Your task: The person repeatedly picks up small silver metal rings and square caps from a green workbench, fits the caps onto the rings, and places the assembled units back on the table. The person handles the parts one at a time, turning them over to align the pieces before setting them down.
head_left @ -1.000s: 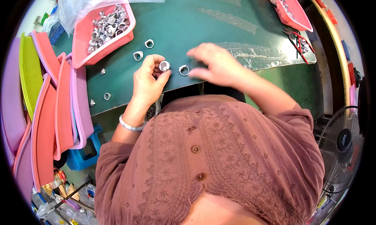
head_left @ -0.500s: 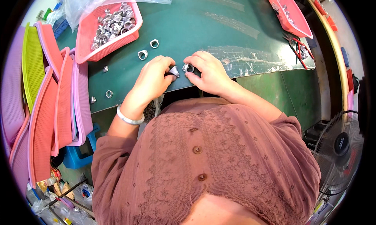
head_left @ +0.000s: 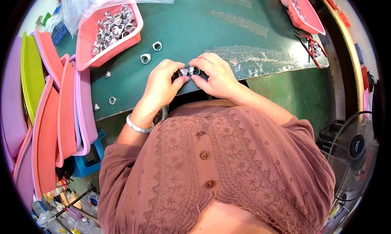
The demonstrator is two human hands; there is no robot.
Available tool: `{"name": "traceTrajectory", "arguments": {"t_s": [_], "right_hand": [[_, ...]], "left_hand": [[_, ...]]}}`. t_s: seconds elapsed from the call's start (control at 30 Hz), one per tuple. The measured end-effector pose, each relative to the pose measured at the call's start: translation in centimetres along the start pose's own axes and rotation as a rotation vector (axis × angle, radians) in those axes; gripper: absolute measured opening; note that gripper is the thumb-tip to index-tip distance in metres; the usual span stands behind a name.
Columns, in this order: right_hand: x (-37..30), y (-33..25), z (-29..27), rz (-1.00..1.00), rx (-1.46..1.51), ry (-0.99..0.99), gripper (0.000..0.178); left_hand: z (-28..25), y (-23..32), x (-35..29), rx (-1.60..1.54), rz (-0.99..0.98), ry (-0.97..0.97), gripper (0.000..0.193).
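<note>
My left hand (head_left: 162,81) pinches a silver ring (head_left: 183,72) between thumb and fingers, just above the near edge of the green table (head_left: 175,30). Close beside it, my right hand (head_left: 216,74) holds another silver ring (head_left: 194,70) in the same kind of grip. The two rings nearly meet; whether they touch I cannot tell. Beyond my left hand lie two loose rings, a nearer ring (head_left: 145,58) and a farther ring (head_left: 157,46). Several more sit toward the table's left edge, among them a ring (head_left: 112,100) near the front.
A pink basket (head_left: 136,36) full of silver rings stands at the back left, with clear plastic bags behind it. Stacked coloured baskets (head_left: 65,111) lean at the left. At the far right are another pink basket (head_left: 313,28) and red-handled pliers (head_left: 311,50). A fan (head_left: 354,148) stands at right.
My left hand has moved slightly right, bringing its ring up to the one in my right hand. The left ring has been turned. My right hand has hardly moved.
</note>
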State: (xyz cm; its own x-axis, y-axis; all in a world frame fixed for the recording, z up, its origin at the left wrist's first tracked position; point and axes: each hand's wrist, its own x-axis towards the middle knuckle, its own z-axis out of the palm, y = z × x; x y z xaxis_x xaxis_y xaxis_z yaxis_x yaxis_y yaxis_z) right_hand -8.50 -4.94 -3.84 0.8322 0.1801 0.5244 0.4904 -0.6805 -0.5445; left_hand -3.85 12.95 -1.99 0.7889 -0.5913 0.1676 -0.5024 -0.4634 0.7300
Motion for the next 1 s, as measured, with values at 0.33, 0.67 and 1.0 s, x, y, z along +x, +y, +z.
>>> {"name": "traceTrajectory", "arguments": {"t_s": [0.33, 0.67, 1.0], "right_hand": [[0.0, 0.5, -0.6, 0.252, 0.432, 0.02, 0.024], [-0.2, 0.7, -1.1, 0.3, 0.54, 0.019, 0.03], [-0.3, 1.2, -1.1, 0.306, 0.635, 0.044, 0.031]], "left_hand": [[0.8, -0.6, 0.3, -0.776, -0.225, -0.037, 0.029], [1.3, -0.4, 0.6, -0.737, -0.144, 0.02, 0.034], [1.5, -0.2, 1.0, -0.511, -0.042, 0.057, 0.04]]}}
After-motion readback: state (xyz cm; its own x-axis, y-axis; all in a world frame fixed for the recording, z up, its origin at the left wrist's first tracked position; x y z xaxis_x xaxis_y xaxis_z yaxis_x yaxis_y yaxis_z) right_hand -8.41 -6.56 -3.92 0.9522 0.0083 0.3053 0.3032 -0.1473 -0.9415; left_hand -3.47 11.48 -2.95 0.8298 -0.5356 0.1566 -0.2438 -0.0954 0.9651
